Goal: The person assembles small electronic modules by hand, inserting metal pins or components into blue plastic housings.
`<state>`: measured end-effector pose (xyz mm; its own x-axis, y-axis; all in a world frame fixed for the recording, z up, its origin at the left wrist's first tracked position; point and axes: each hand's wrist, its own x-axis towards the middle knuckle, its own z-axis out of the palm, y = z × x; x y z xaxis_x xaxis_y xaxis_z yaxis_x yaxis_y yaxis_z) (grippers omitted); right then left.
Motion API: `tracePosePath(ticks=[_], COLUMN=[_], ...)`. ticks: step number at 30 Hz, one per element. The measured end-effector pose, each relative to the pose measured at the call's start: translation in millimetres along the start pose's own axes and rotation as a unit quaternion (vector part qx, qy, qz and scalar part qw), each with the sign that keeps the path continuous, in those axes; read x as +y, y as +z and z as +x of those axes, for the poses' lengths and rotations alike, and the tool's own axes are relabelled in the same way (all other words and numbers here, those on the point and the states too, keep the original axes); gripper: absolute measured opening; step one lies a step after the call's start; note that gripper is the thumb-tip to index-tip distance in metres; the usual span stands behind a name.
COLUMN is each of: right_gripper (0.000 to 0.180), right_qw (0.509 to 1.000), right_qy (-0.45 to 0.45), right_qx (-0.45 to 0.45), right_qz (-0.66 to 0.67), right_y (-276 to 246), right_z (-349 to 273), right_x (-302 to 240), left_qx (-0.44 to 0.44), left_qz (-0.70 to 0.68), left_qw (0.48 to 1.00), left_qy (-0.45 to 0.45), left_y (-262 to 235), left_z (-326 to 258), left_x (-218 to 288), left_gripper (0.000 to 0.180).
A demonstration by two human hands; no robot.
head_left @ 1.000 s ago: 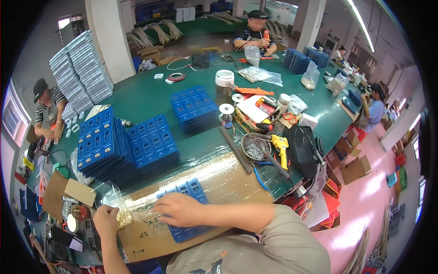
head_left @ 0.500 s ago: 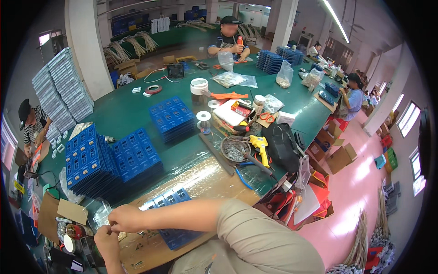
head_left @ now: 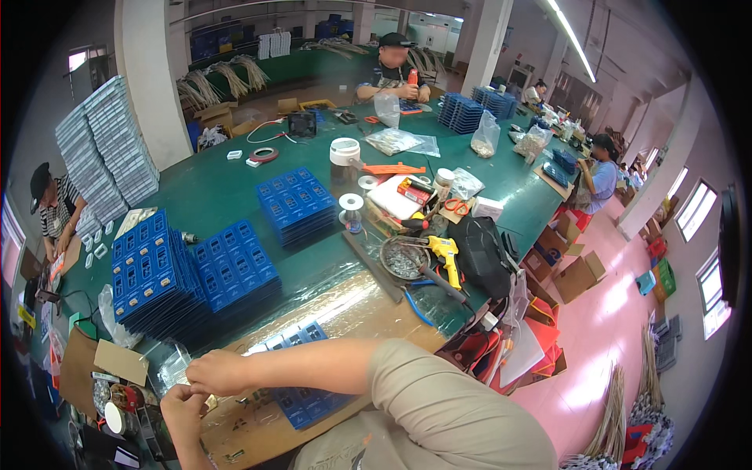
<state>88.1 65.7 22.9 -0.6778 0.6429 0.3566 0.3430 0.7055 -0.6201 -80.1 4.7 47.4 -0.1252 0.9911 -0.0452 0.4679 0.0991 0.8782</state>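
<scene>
Over the near left of the table, my right hand (head_left: 218, 372) and my left hand (head_left: 183, 409) meet with fingers pinched together. Whatever lies between their fingertips is too small and covered to make out. My right forearm crosses above a blue circuit board panel (head_left: 307, 406), which rests on a brown work board (head_left: 262, 440); the arm hides the panel's middle. Small loose bits lie on the brown board beside my hands. Beyond them stand a tall stack of blue panels (head_left: 145, 262), a second stack (head_left: 237, 262) and a third (head_left: 296, 202).
At centre right are a solder spool (head_left: 351, 211), a metal bowl (head_left: 404, 257), a yellow glue gun (head_left: 445, 258), blue-handled pliers (head_left: 418, 307) and a black bag (head_left: 481, 254). Cardboard (head_left: 121, 362) stands left of my hands. A co-worker (head_left: 392, 74) sits across the green table (head_left: 211, 188).
My two hands stay pinched together in nearly the same place. The view has shifted slightly. The co-worker across the table has moved their hands a little.
</scene>
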Motion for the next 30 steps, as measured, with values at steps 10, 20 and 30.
tracePosePath(ticks=[10, 20, 30], right_gripper=[0.025, 0.024, 0.024], right_qw=[1.000, 0.999, 0.988], right_qy=[-0.004, 0.038, 0.107], right_qx=[-0.026, -0.015, -0.101], right_qz=[0.002, -0.022, 0.038], right_y=[7, -27, -43], right_z=[5, 11, 17], right_x=[0, -6, -27], left_qx=[-0.047, -0.058, -0.074], left_qz=[-0.081, -0.093, -0.202], left_qw=[0.995, 0.993, 0.974], left_qy=[-0.036, -0.033, -0.072], left_y=[-14, -15, -19], left_z=[-4, 11, -5], left_x=[3, 2, 6], left_gripper=[0.008, 0.028, 0.014])
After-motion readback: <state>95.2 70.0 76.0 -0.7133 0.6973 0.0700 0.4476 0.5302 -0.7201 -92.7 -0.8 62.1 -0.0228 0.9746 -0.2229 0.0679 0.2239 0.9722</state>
